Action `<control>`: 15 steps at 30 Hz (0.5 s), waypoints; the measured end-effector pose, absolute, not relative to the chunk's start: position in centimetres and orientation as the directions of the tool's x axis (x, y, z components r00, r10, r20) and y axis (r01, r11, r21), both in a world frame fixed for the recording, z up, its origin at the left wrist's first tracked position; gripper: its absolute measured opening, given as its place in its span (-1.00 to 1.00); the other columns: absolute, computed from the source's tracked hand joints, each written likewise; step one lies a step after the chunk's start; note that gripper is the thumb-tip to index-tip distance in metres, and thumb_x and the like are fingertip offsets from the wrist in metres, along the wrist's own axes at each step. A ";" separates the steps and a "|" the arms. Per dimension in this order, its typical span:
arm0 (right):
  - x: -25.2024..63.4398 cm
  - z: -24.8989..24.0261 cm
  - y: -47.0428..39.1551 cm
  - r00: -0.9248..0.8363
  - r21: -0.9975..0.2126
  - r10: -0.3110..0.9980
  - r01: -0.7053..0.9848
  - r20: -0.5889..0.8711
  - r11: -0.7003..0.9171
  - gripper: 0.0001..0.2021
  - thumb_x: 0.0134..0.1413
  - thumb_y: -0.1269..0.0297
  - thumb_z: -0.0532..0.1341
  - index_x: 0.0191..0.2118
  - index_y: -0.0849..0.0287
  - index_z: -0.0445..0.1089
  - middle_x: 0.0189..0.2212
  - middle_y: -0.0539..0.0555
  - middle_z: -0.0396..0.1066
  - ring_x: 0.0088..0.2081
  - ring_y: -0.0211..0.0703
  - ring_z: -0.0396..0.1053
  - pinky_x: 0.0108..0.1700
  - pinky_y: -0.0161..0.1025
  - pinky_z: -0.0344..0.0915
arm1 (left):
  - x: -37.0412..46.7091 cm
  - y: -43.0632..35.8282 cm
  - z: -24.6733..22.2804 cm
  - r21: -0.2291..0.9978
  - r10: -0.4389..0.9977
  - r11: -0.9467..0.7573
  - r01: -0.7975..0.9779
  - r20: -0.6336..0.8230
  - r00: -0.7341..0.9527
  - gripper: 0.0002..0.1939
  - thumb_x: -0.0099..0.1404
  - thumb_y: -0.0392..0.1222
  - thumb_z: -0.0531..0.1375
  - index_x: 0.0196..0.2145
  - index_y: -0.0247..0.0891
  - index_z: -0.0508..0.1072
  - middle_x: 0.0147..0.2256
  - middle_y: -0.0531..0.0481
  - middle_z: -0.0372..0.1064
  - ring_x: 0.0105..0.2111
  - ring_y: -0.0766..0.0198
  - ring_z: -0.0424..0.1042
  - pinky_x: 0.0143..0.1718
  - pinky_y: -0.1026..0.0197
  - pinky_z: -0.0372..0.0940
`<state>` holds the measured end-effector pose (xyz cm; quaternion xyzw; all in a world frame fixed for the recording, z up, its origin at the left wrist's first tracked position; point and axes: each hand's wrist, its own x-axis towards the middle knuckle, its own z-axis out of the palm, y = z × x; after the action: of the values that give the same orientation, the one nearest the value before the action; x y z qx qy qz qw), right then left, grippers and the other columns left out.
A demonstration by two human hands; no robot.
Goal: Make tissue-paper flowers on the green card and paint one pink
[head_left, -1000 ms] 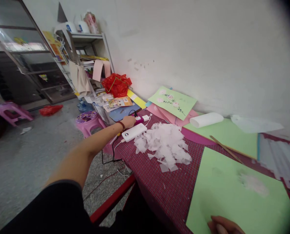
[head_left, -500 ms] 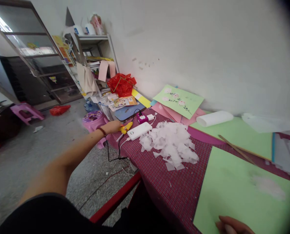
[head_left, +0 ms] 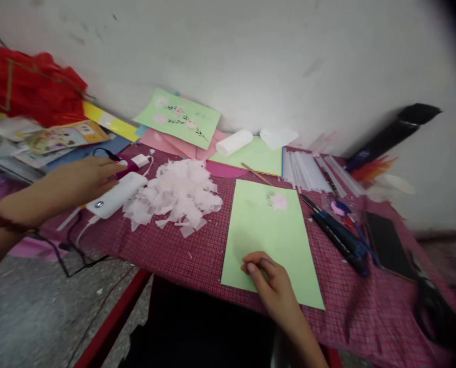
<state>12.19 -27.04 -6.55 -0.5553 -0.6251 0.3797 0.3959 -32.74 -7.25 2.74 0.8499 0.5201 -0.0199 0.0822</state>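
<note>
My left hand reaches over the white power bank, beside a magenta plug adapter. Its fingers are stretched out and look slightly blurred. The yellow glue gun is mostly hidden beneath that hand, with a pale stick showing below. My right hand lies on the lower part of a light green sheet, thumb and fingers curled together; anything between the tips is too small to see. A pale pink tissue flower sits near the sheet's top. Left of the sheet is a heap of white tissue pieces.
A green card with pink flowers leans at the back beside a white paper roll. Right of the sheet lie a dark blue cutter, clear glue sticks, a dark phone and black scissors. Cables hang at the left edge.
The view has swung right and down toward the sheet. My left hand held the yellow glue gun at the table's left edge; now its fingers are extended there. My right hand stays on the sheet.
</note>
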 end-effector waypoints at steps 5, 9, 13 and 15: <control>13.4 -4.8 -27.0 -0.160 -0.845 0.979 0.500 0.123 0.188 -0.84 0.28 0.28 0.08 -0.20 0.14 0.40 -0.30 0.08 0.47 -0.24 -0.19 0.45 -0.16 -0.26 0.38 | -13.8 -7.4 2.2 0.087 0.607 -0.777 0.624 -0.159 0.778 -0.73 0.34 -0.19 0.02 -0.10 -0.25 0.43 -0.04 -0.04 0.37 -0.01 0.15 0.32 0.06 0.12 0.17; 16.1 -4.1 -26.8 -0.226 -0.723 0.971 0.658 0.075 0.209 -0.85 0.25 0.34 0.09 -0.18 0.12 0.40 -0.27 0.09 0.49 -0.22 -0.15 0.47 -0.14 -0.22 0.39 | -4.7 -6.7 0.5 0.094 0.521 -0.836 0.541 -0.179 0.835 -0.80 0.34 -0.26 0.05 -0.32 -0.31 0.46 -0.28 -0.10 0.43 -0.24 0.15 0.41 -0.18 0.15 0.26; 20.4 -3.7 -27.2 -0.129 -0.652 0.991 0.751 0.019 0.110 -0.84 0.23 0.31 0.11 -0.18 0.12 0.43 -0.25 0.12 0.52 -0.22 -0.10 0.50 -0.14 -0.18 0.42 | -3.9 -7.8 -0.5 0.067 0.424 -0.896 0.438 -0.162 0.891 -0.82 0.34 -0.30 0.07 -0.36 -0.32 0.45 -0.32 -0.13 0.42 -0.29 0.16 0.40 -0.28 0.16 0.24; 22.5 -3.1 -26.4 -0.081 -0.642 0.997 0.763 0.011 0.069 -0.82 0.23 0.27 0.11 -0.19 0.13 0.44 -0.25 0.13 0.53 -0.22 -0.09 0.50 -0.15 -0.18 0.42 | -5.0 -9.5 -0.4 0.102 0.325 -0.932 0.347 -0.181 0.928 -0.84 0.35 -0.30 0.09 -0.36 -0.29 0.45 -0.33 -0.09 0.43 -0.31 0.19 0.39 -0.29 0.16 0.22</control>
<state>22.54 -26.37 -3.14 -0.6356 -0.6923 0.2478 0.2352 -4.97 -9.52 -0.39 0.9796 0.1714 -0.0808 0.0663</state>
